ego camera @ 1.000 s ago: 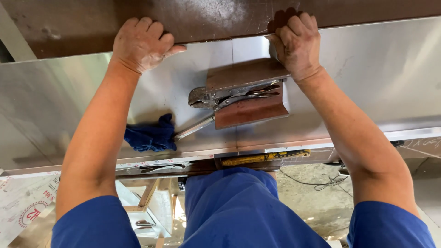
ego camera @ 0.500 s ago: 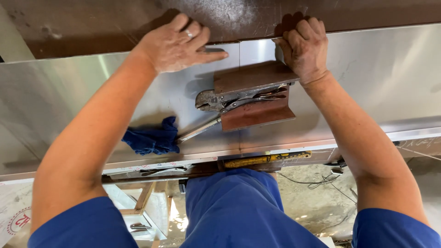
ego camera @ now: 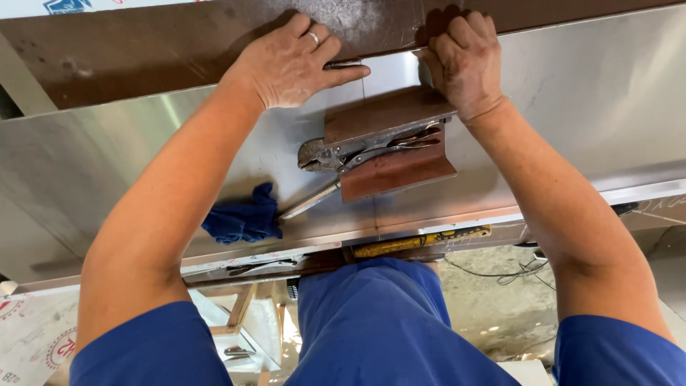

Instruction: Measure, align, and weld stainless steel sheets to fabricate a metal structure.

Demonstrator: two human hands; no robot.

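A shiny sheet of metal [ego camera: 586, 107] lies across the bench in front of me. My left hand [ego camera: 289, 64] presses flat on its far edge, fingers pointing right, a ring on one finger. My right hand [ego camera: 464, 61] is curled over the same far edge, gripping the sheet next to a brown steel beam [ego camera: 143, 50]. Between and below the hands, locking pliers [ego camera: 357, 154] clamp a rusty brown angle piece [ego camera: 393, 146] lying on the sheet.
A crumpled blue cloth [ego camera: 243, 218] rests on the sheet near my left forearm. A yellow-handled tool [ego camera: 421, 241] lies along the bench's near edge. Below are my blue trousers [ego camera: 371, 322], cables on a concrete floor [ego camera: 500, 286] and printed packaging [ego camera: 36, 336] at the left.
My left hand slid right along the far edge and flattened from a curled grip to fingers stretched toward the right hand. The right hand kept its hold.
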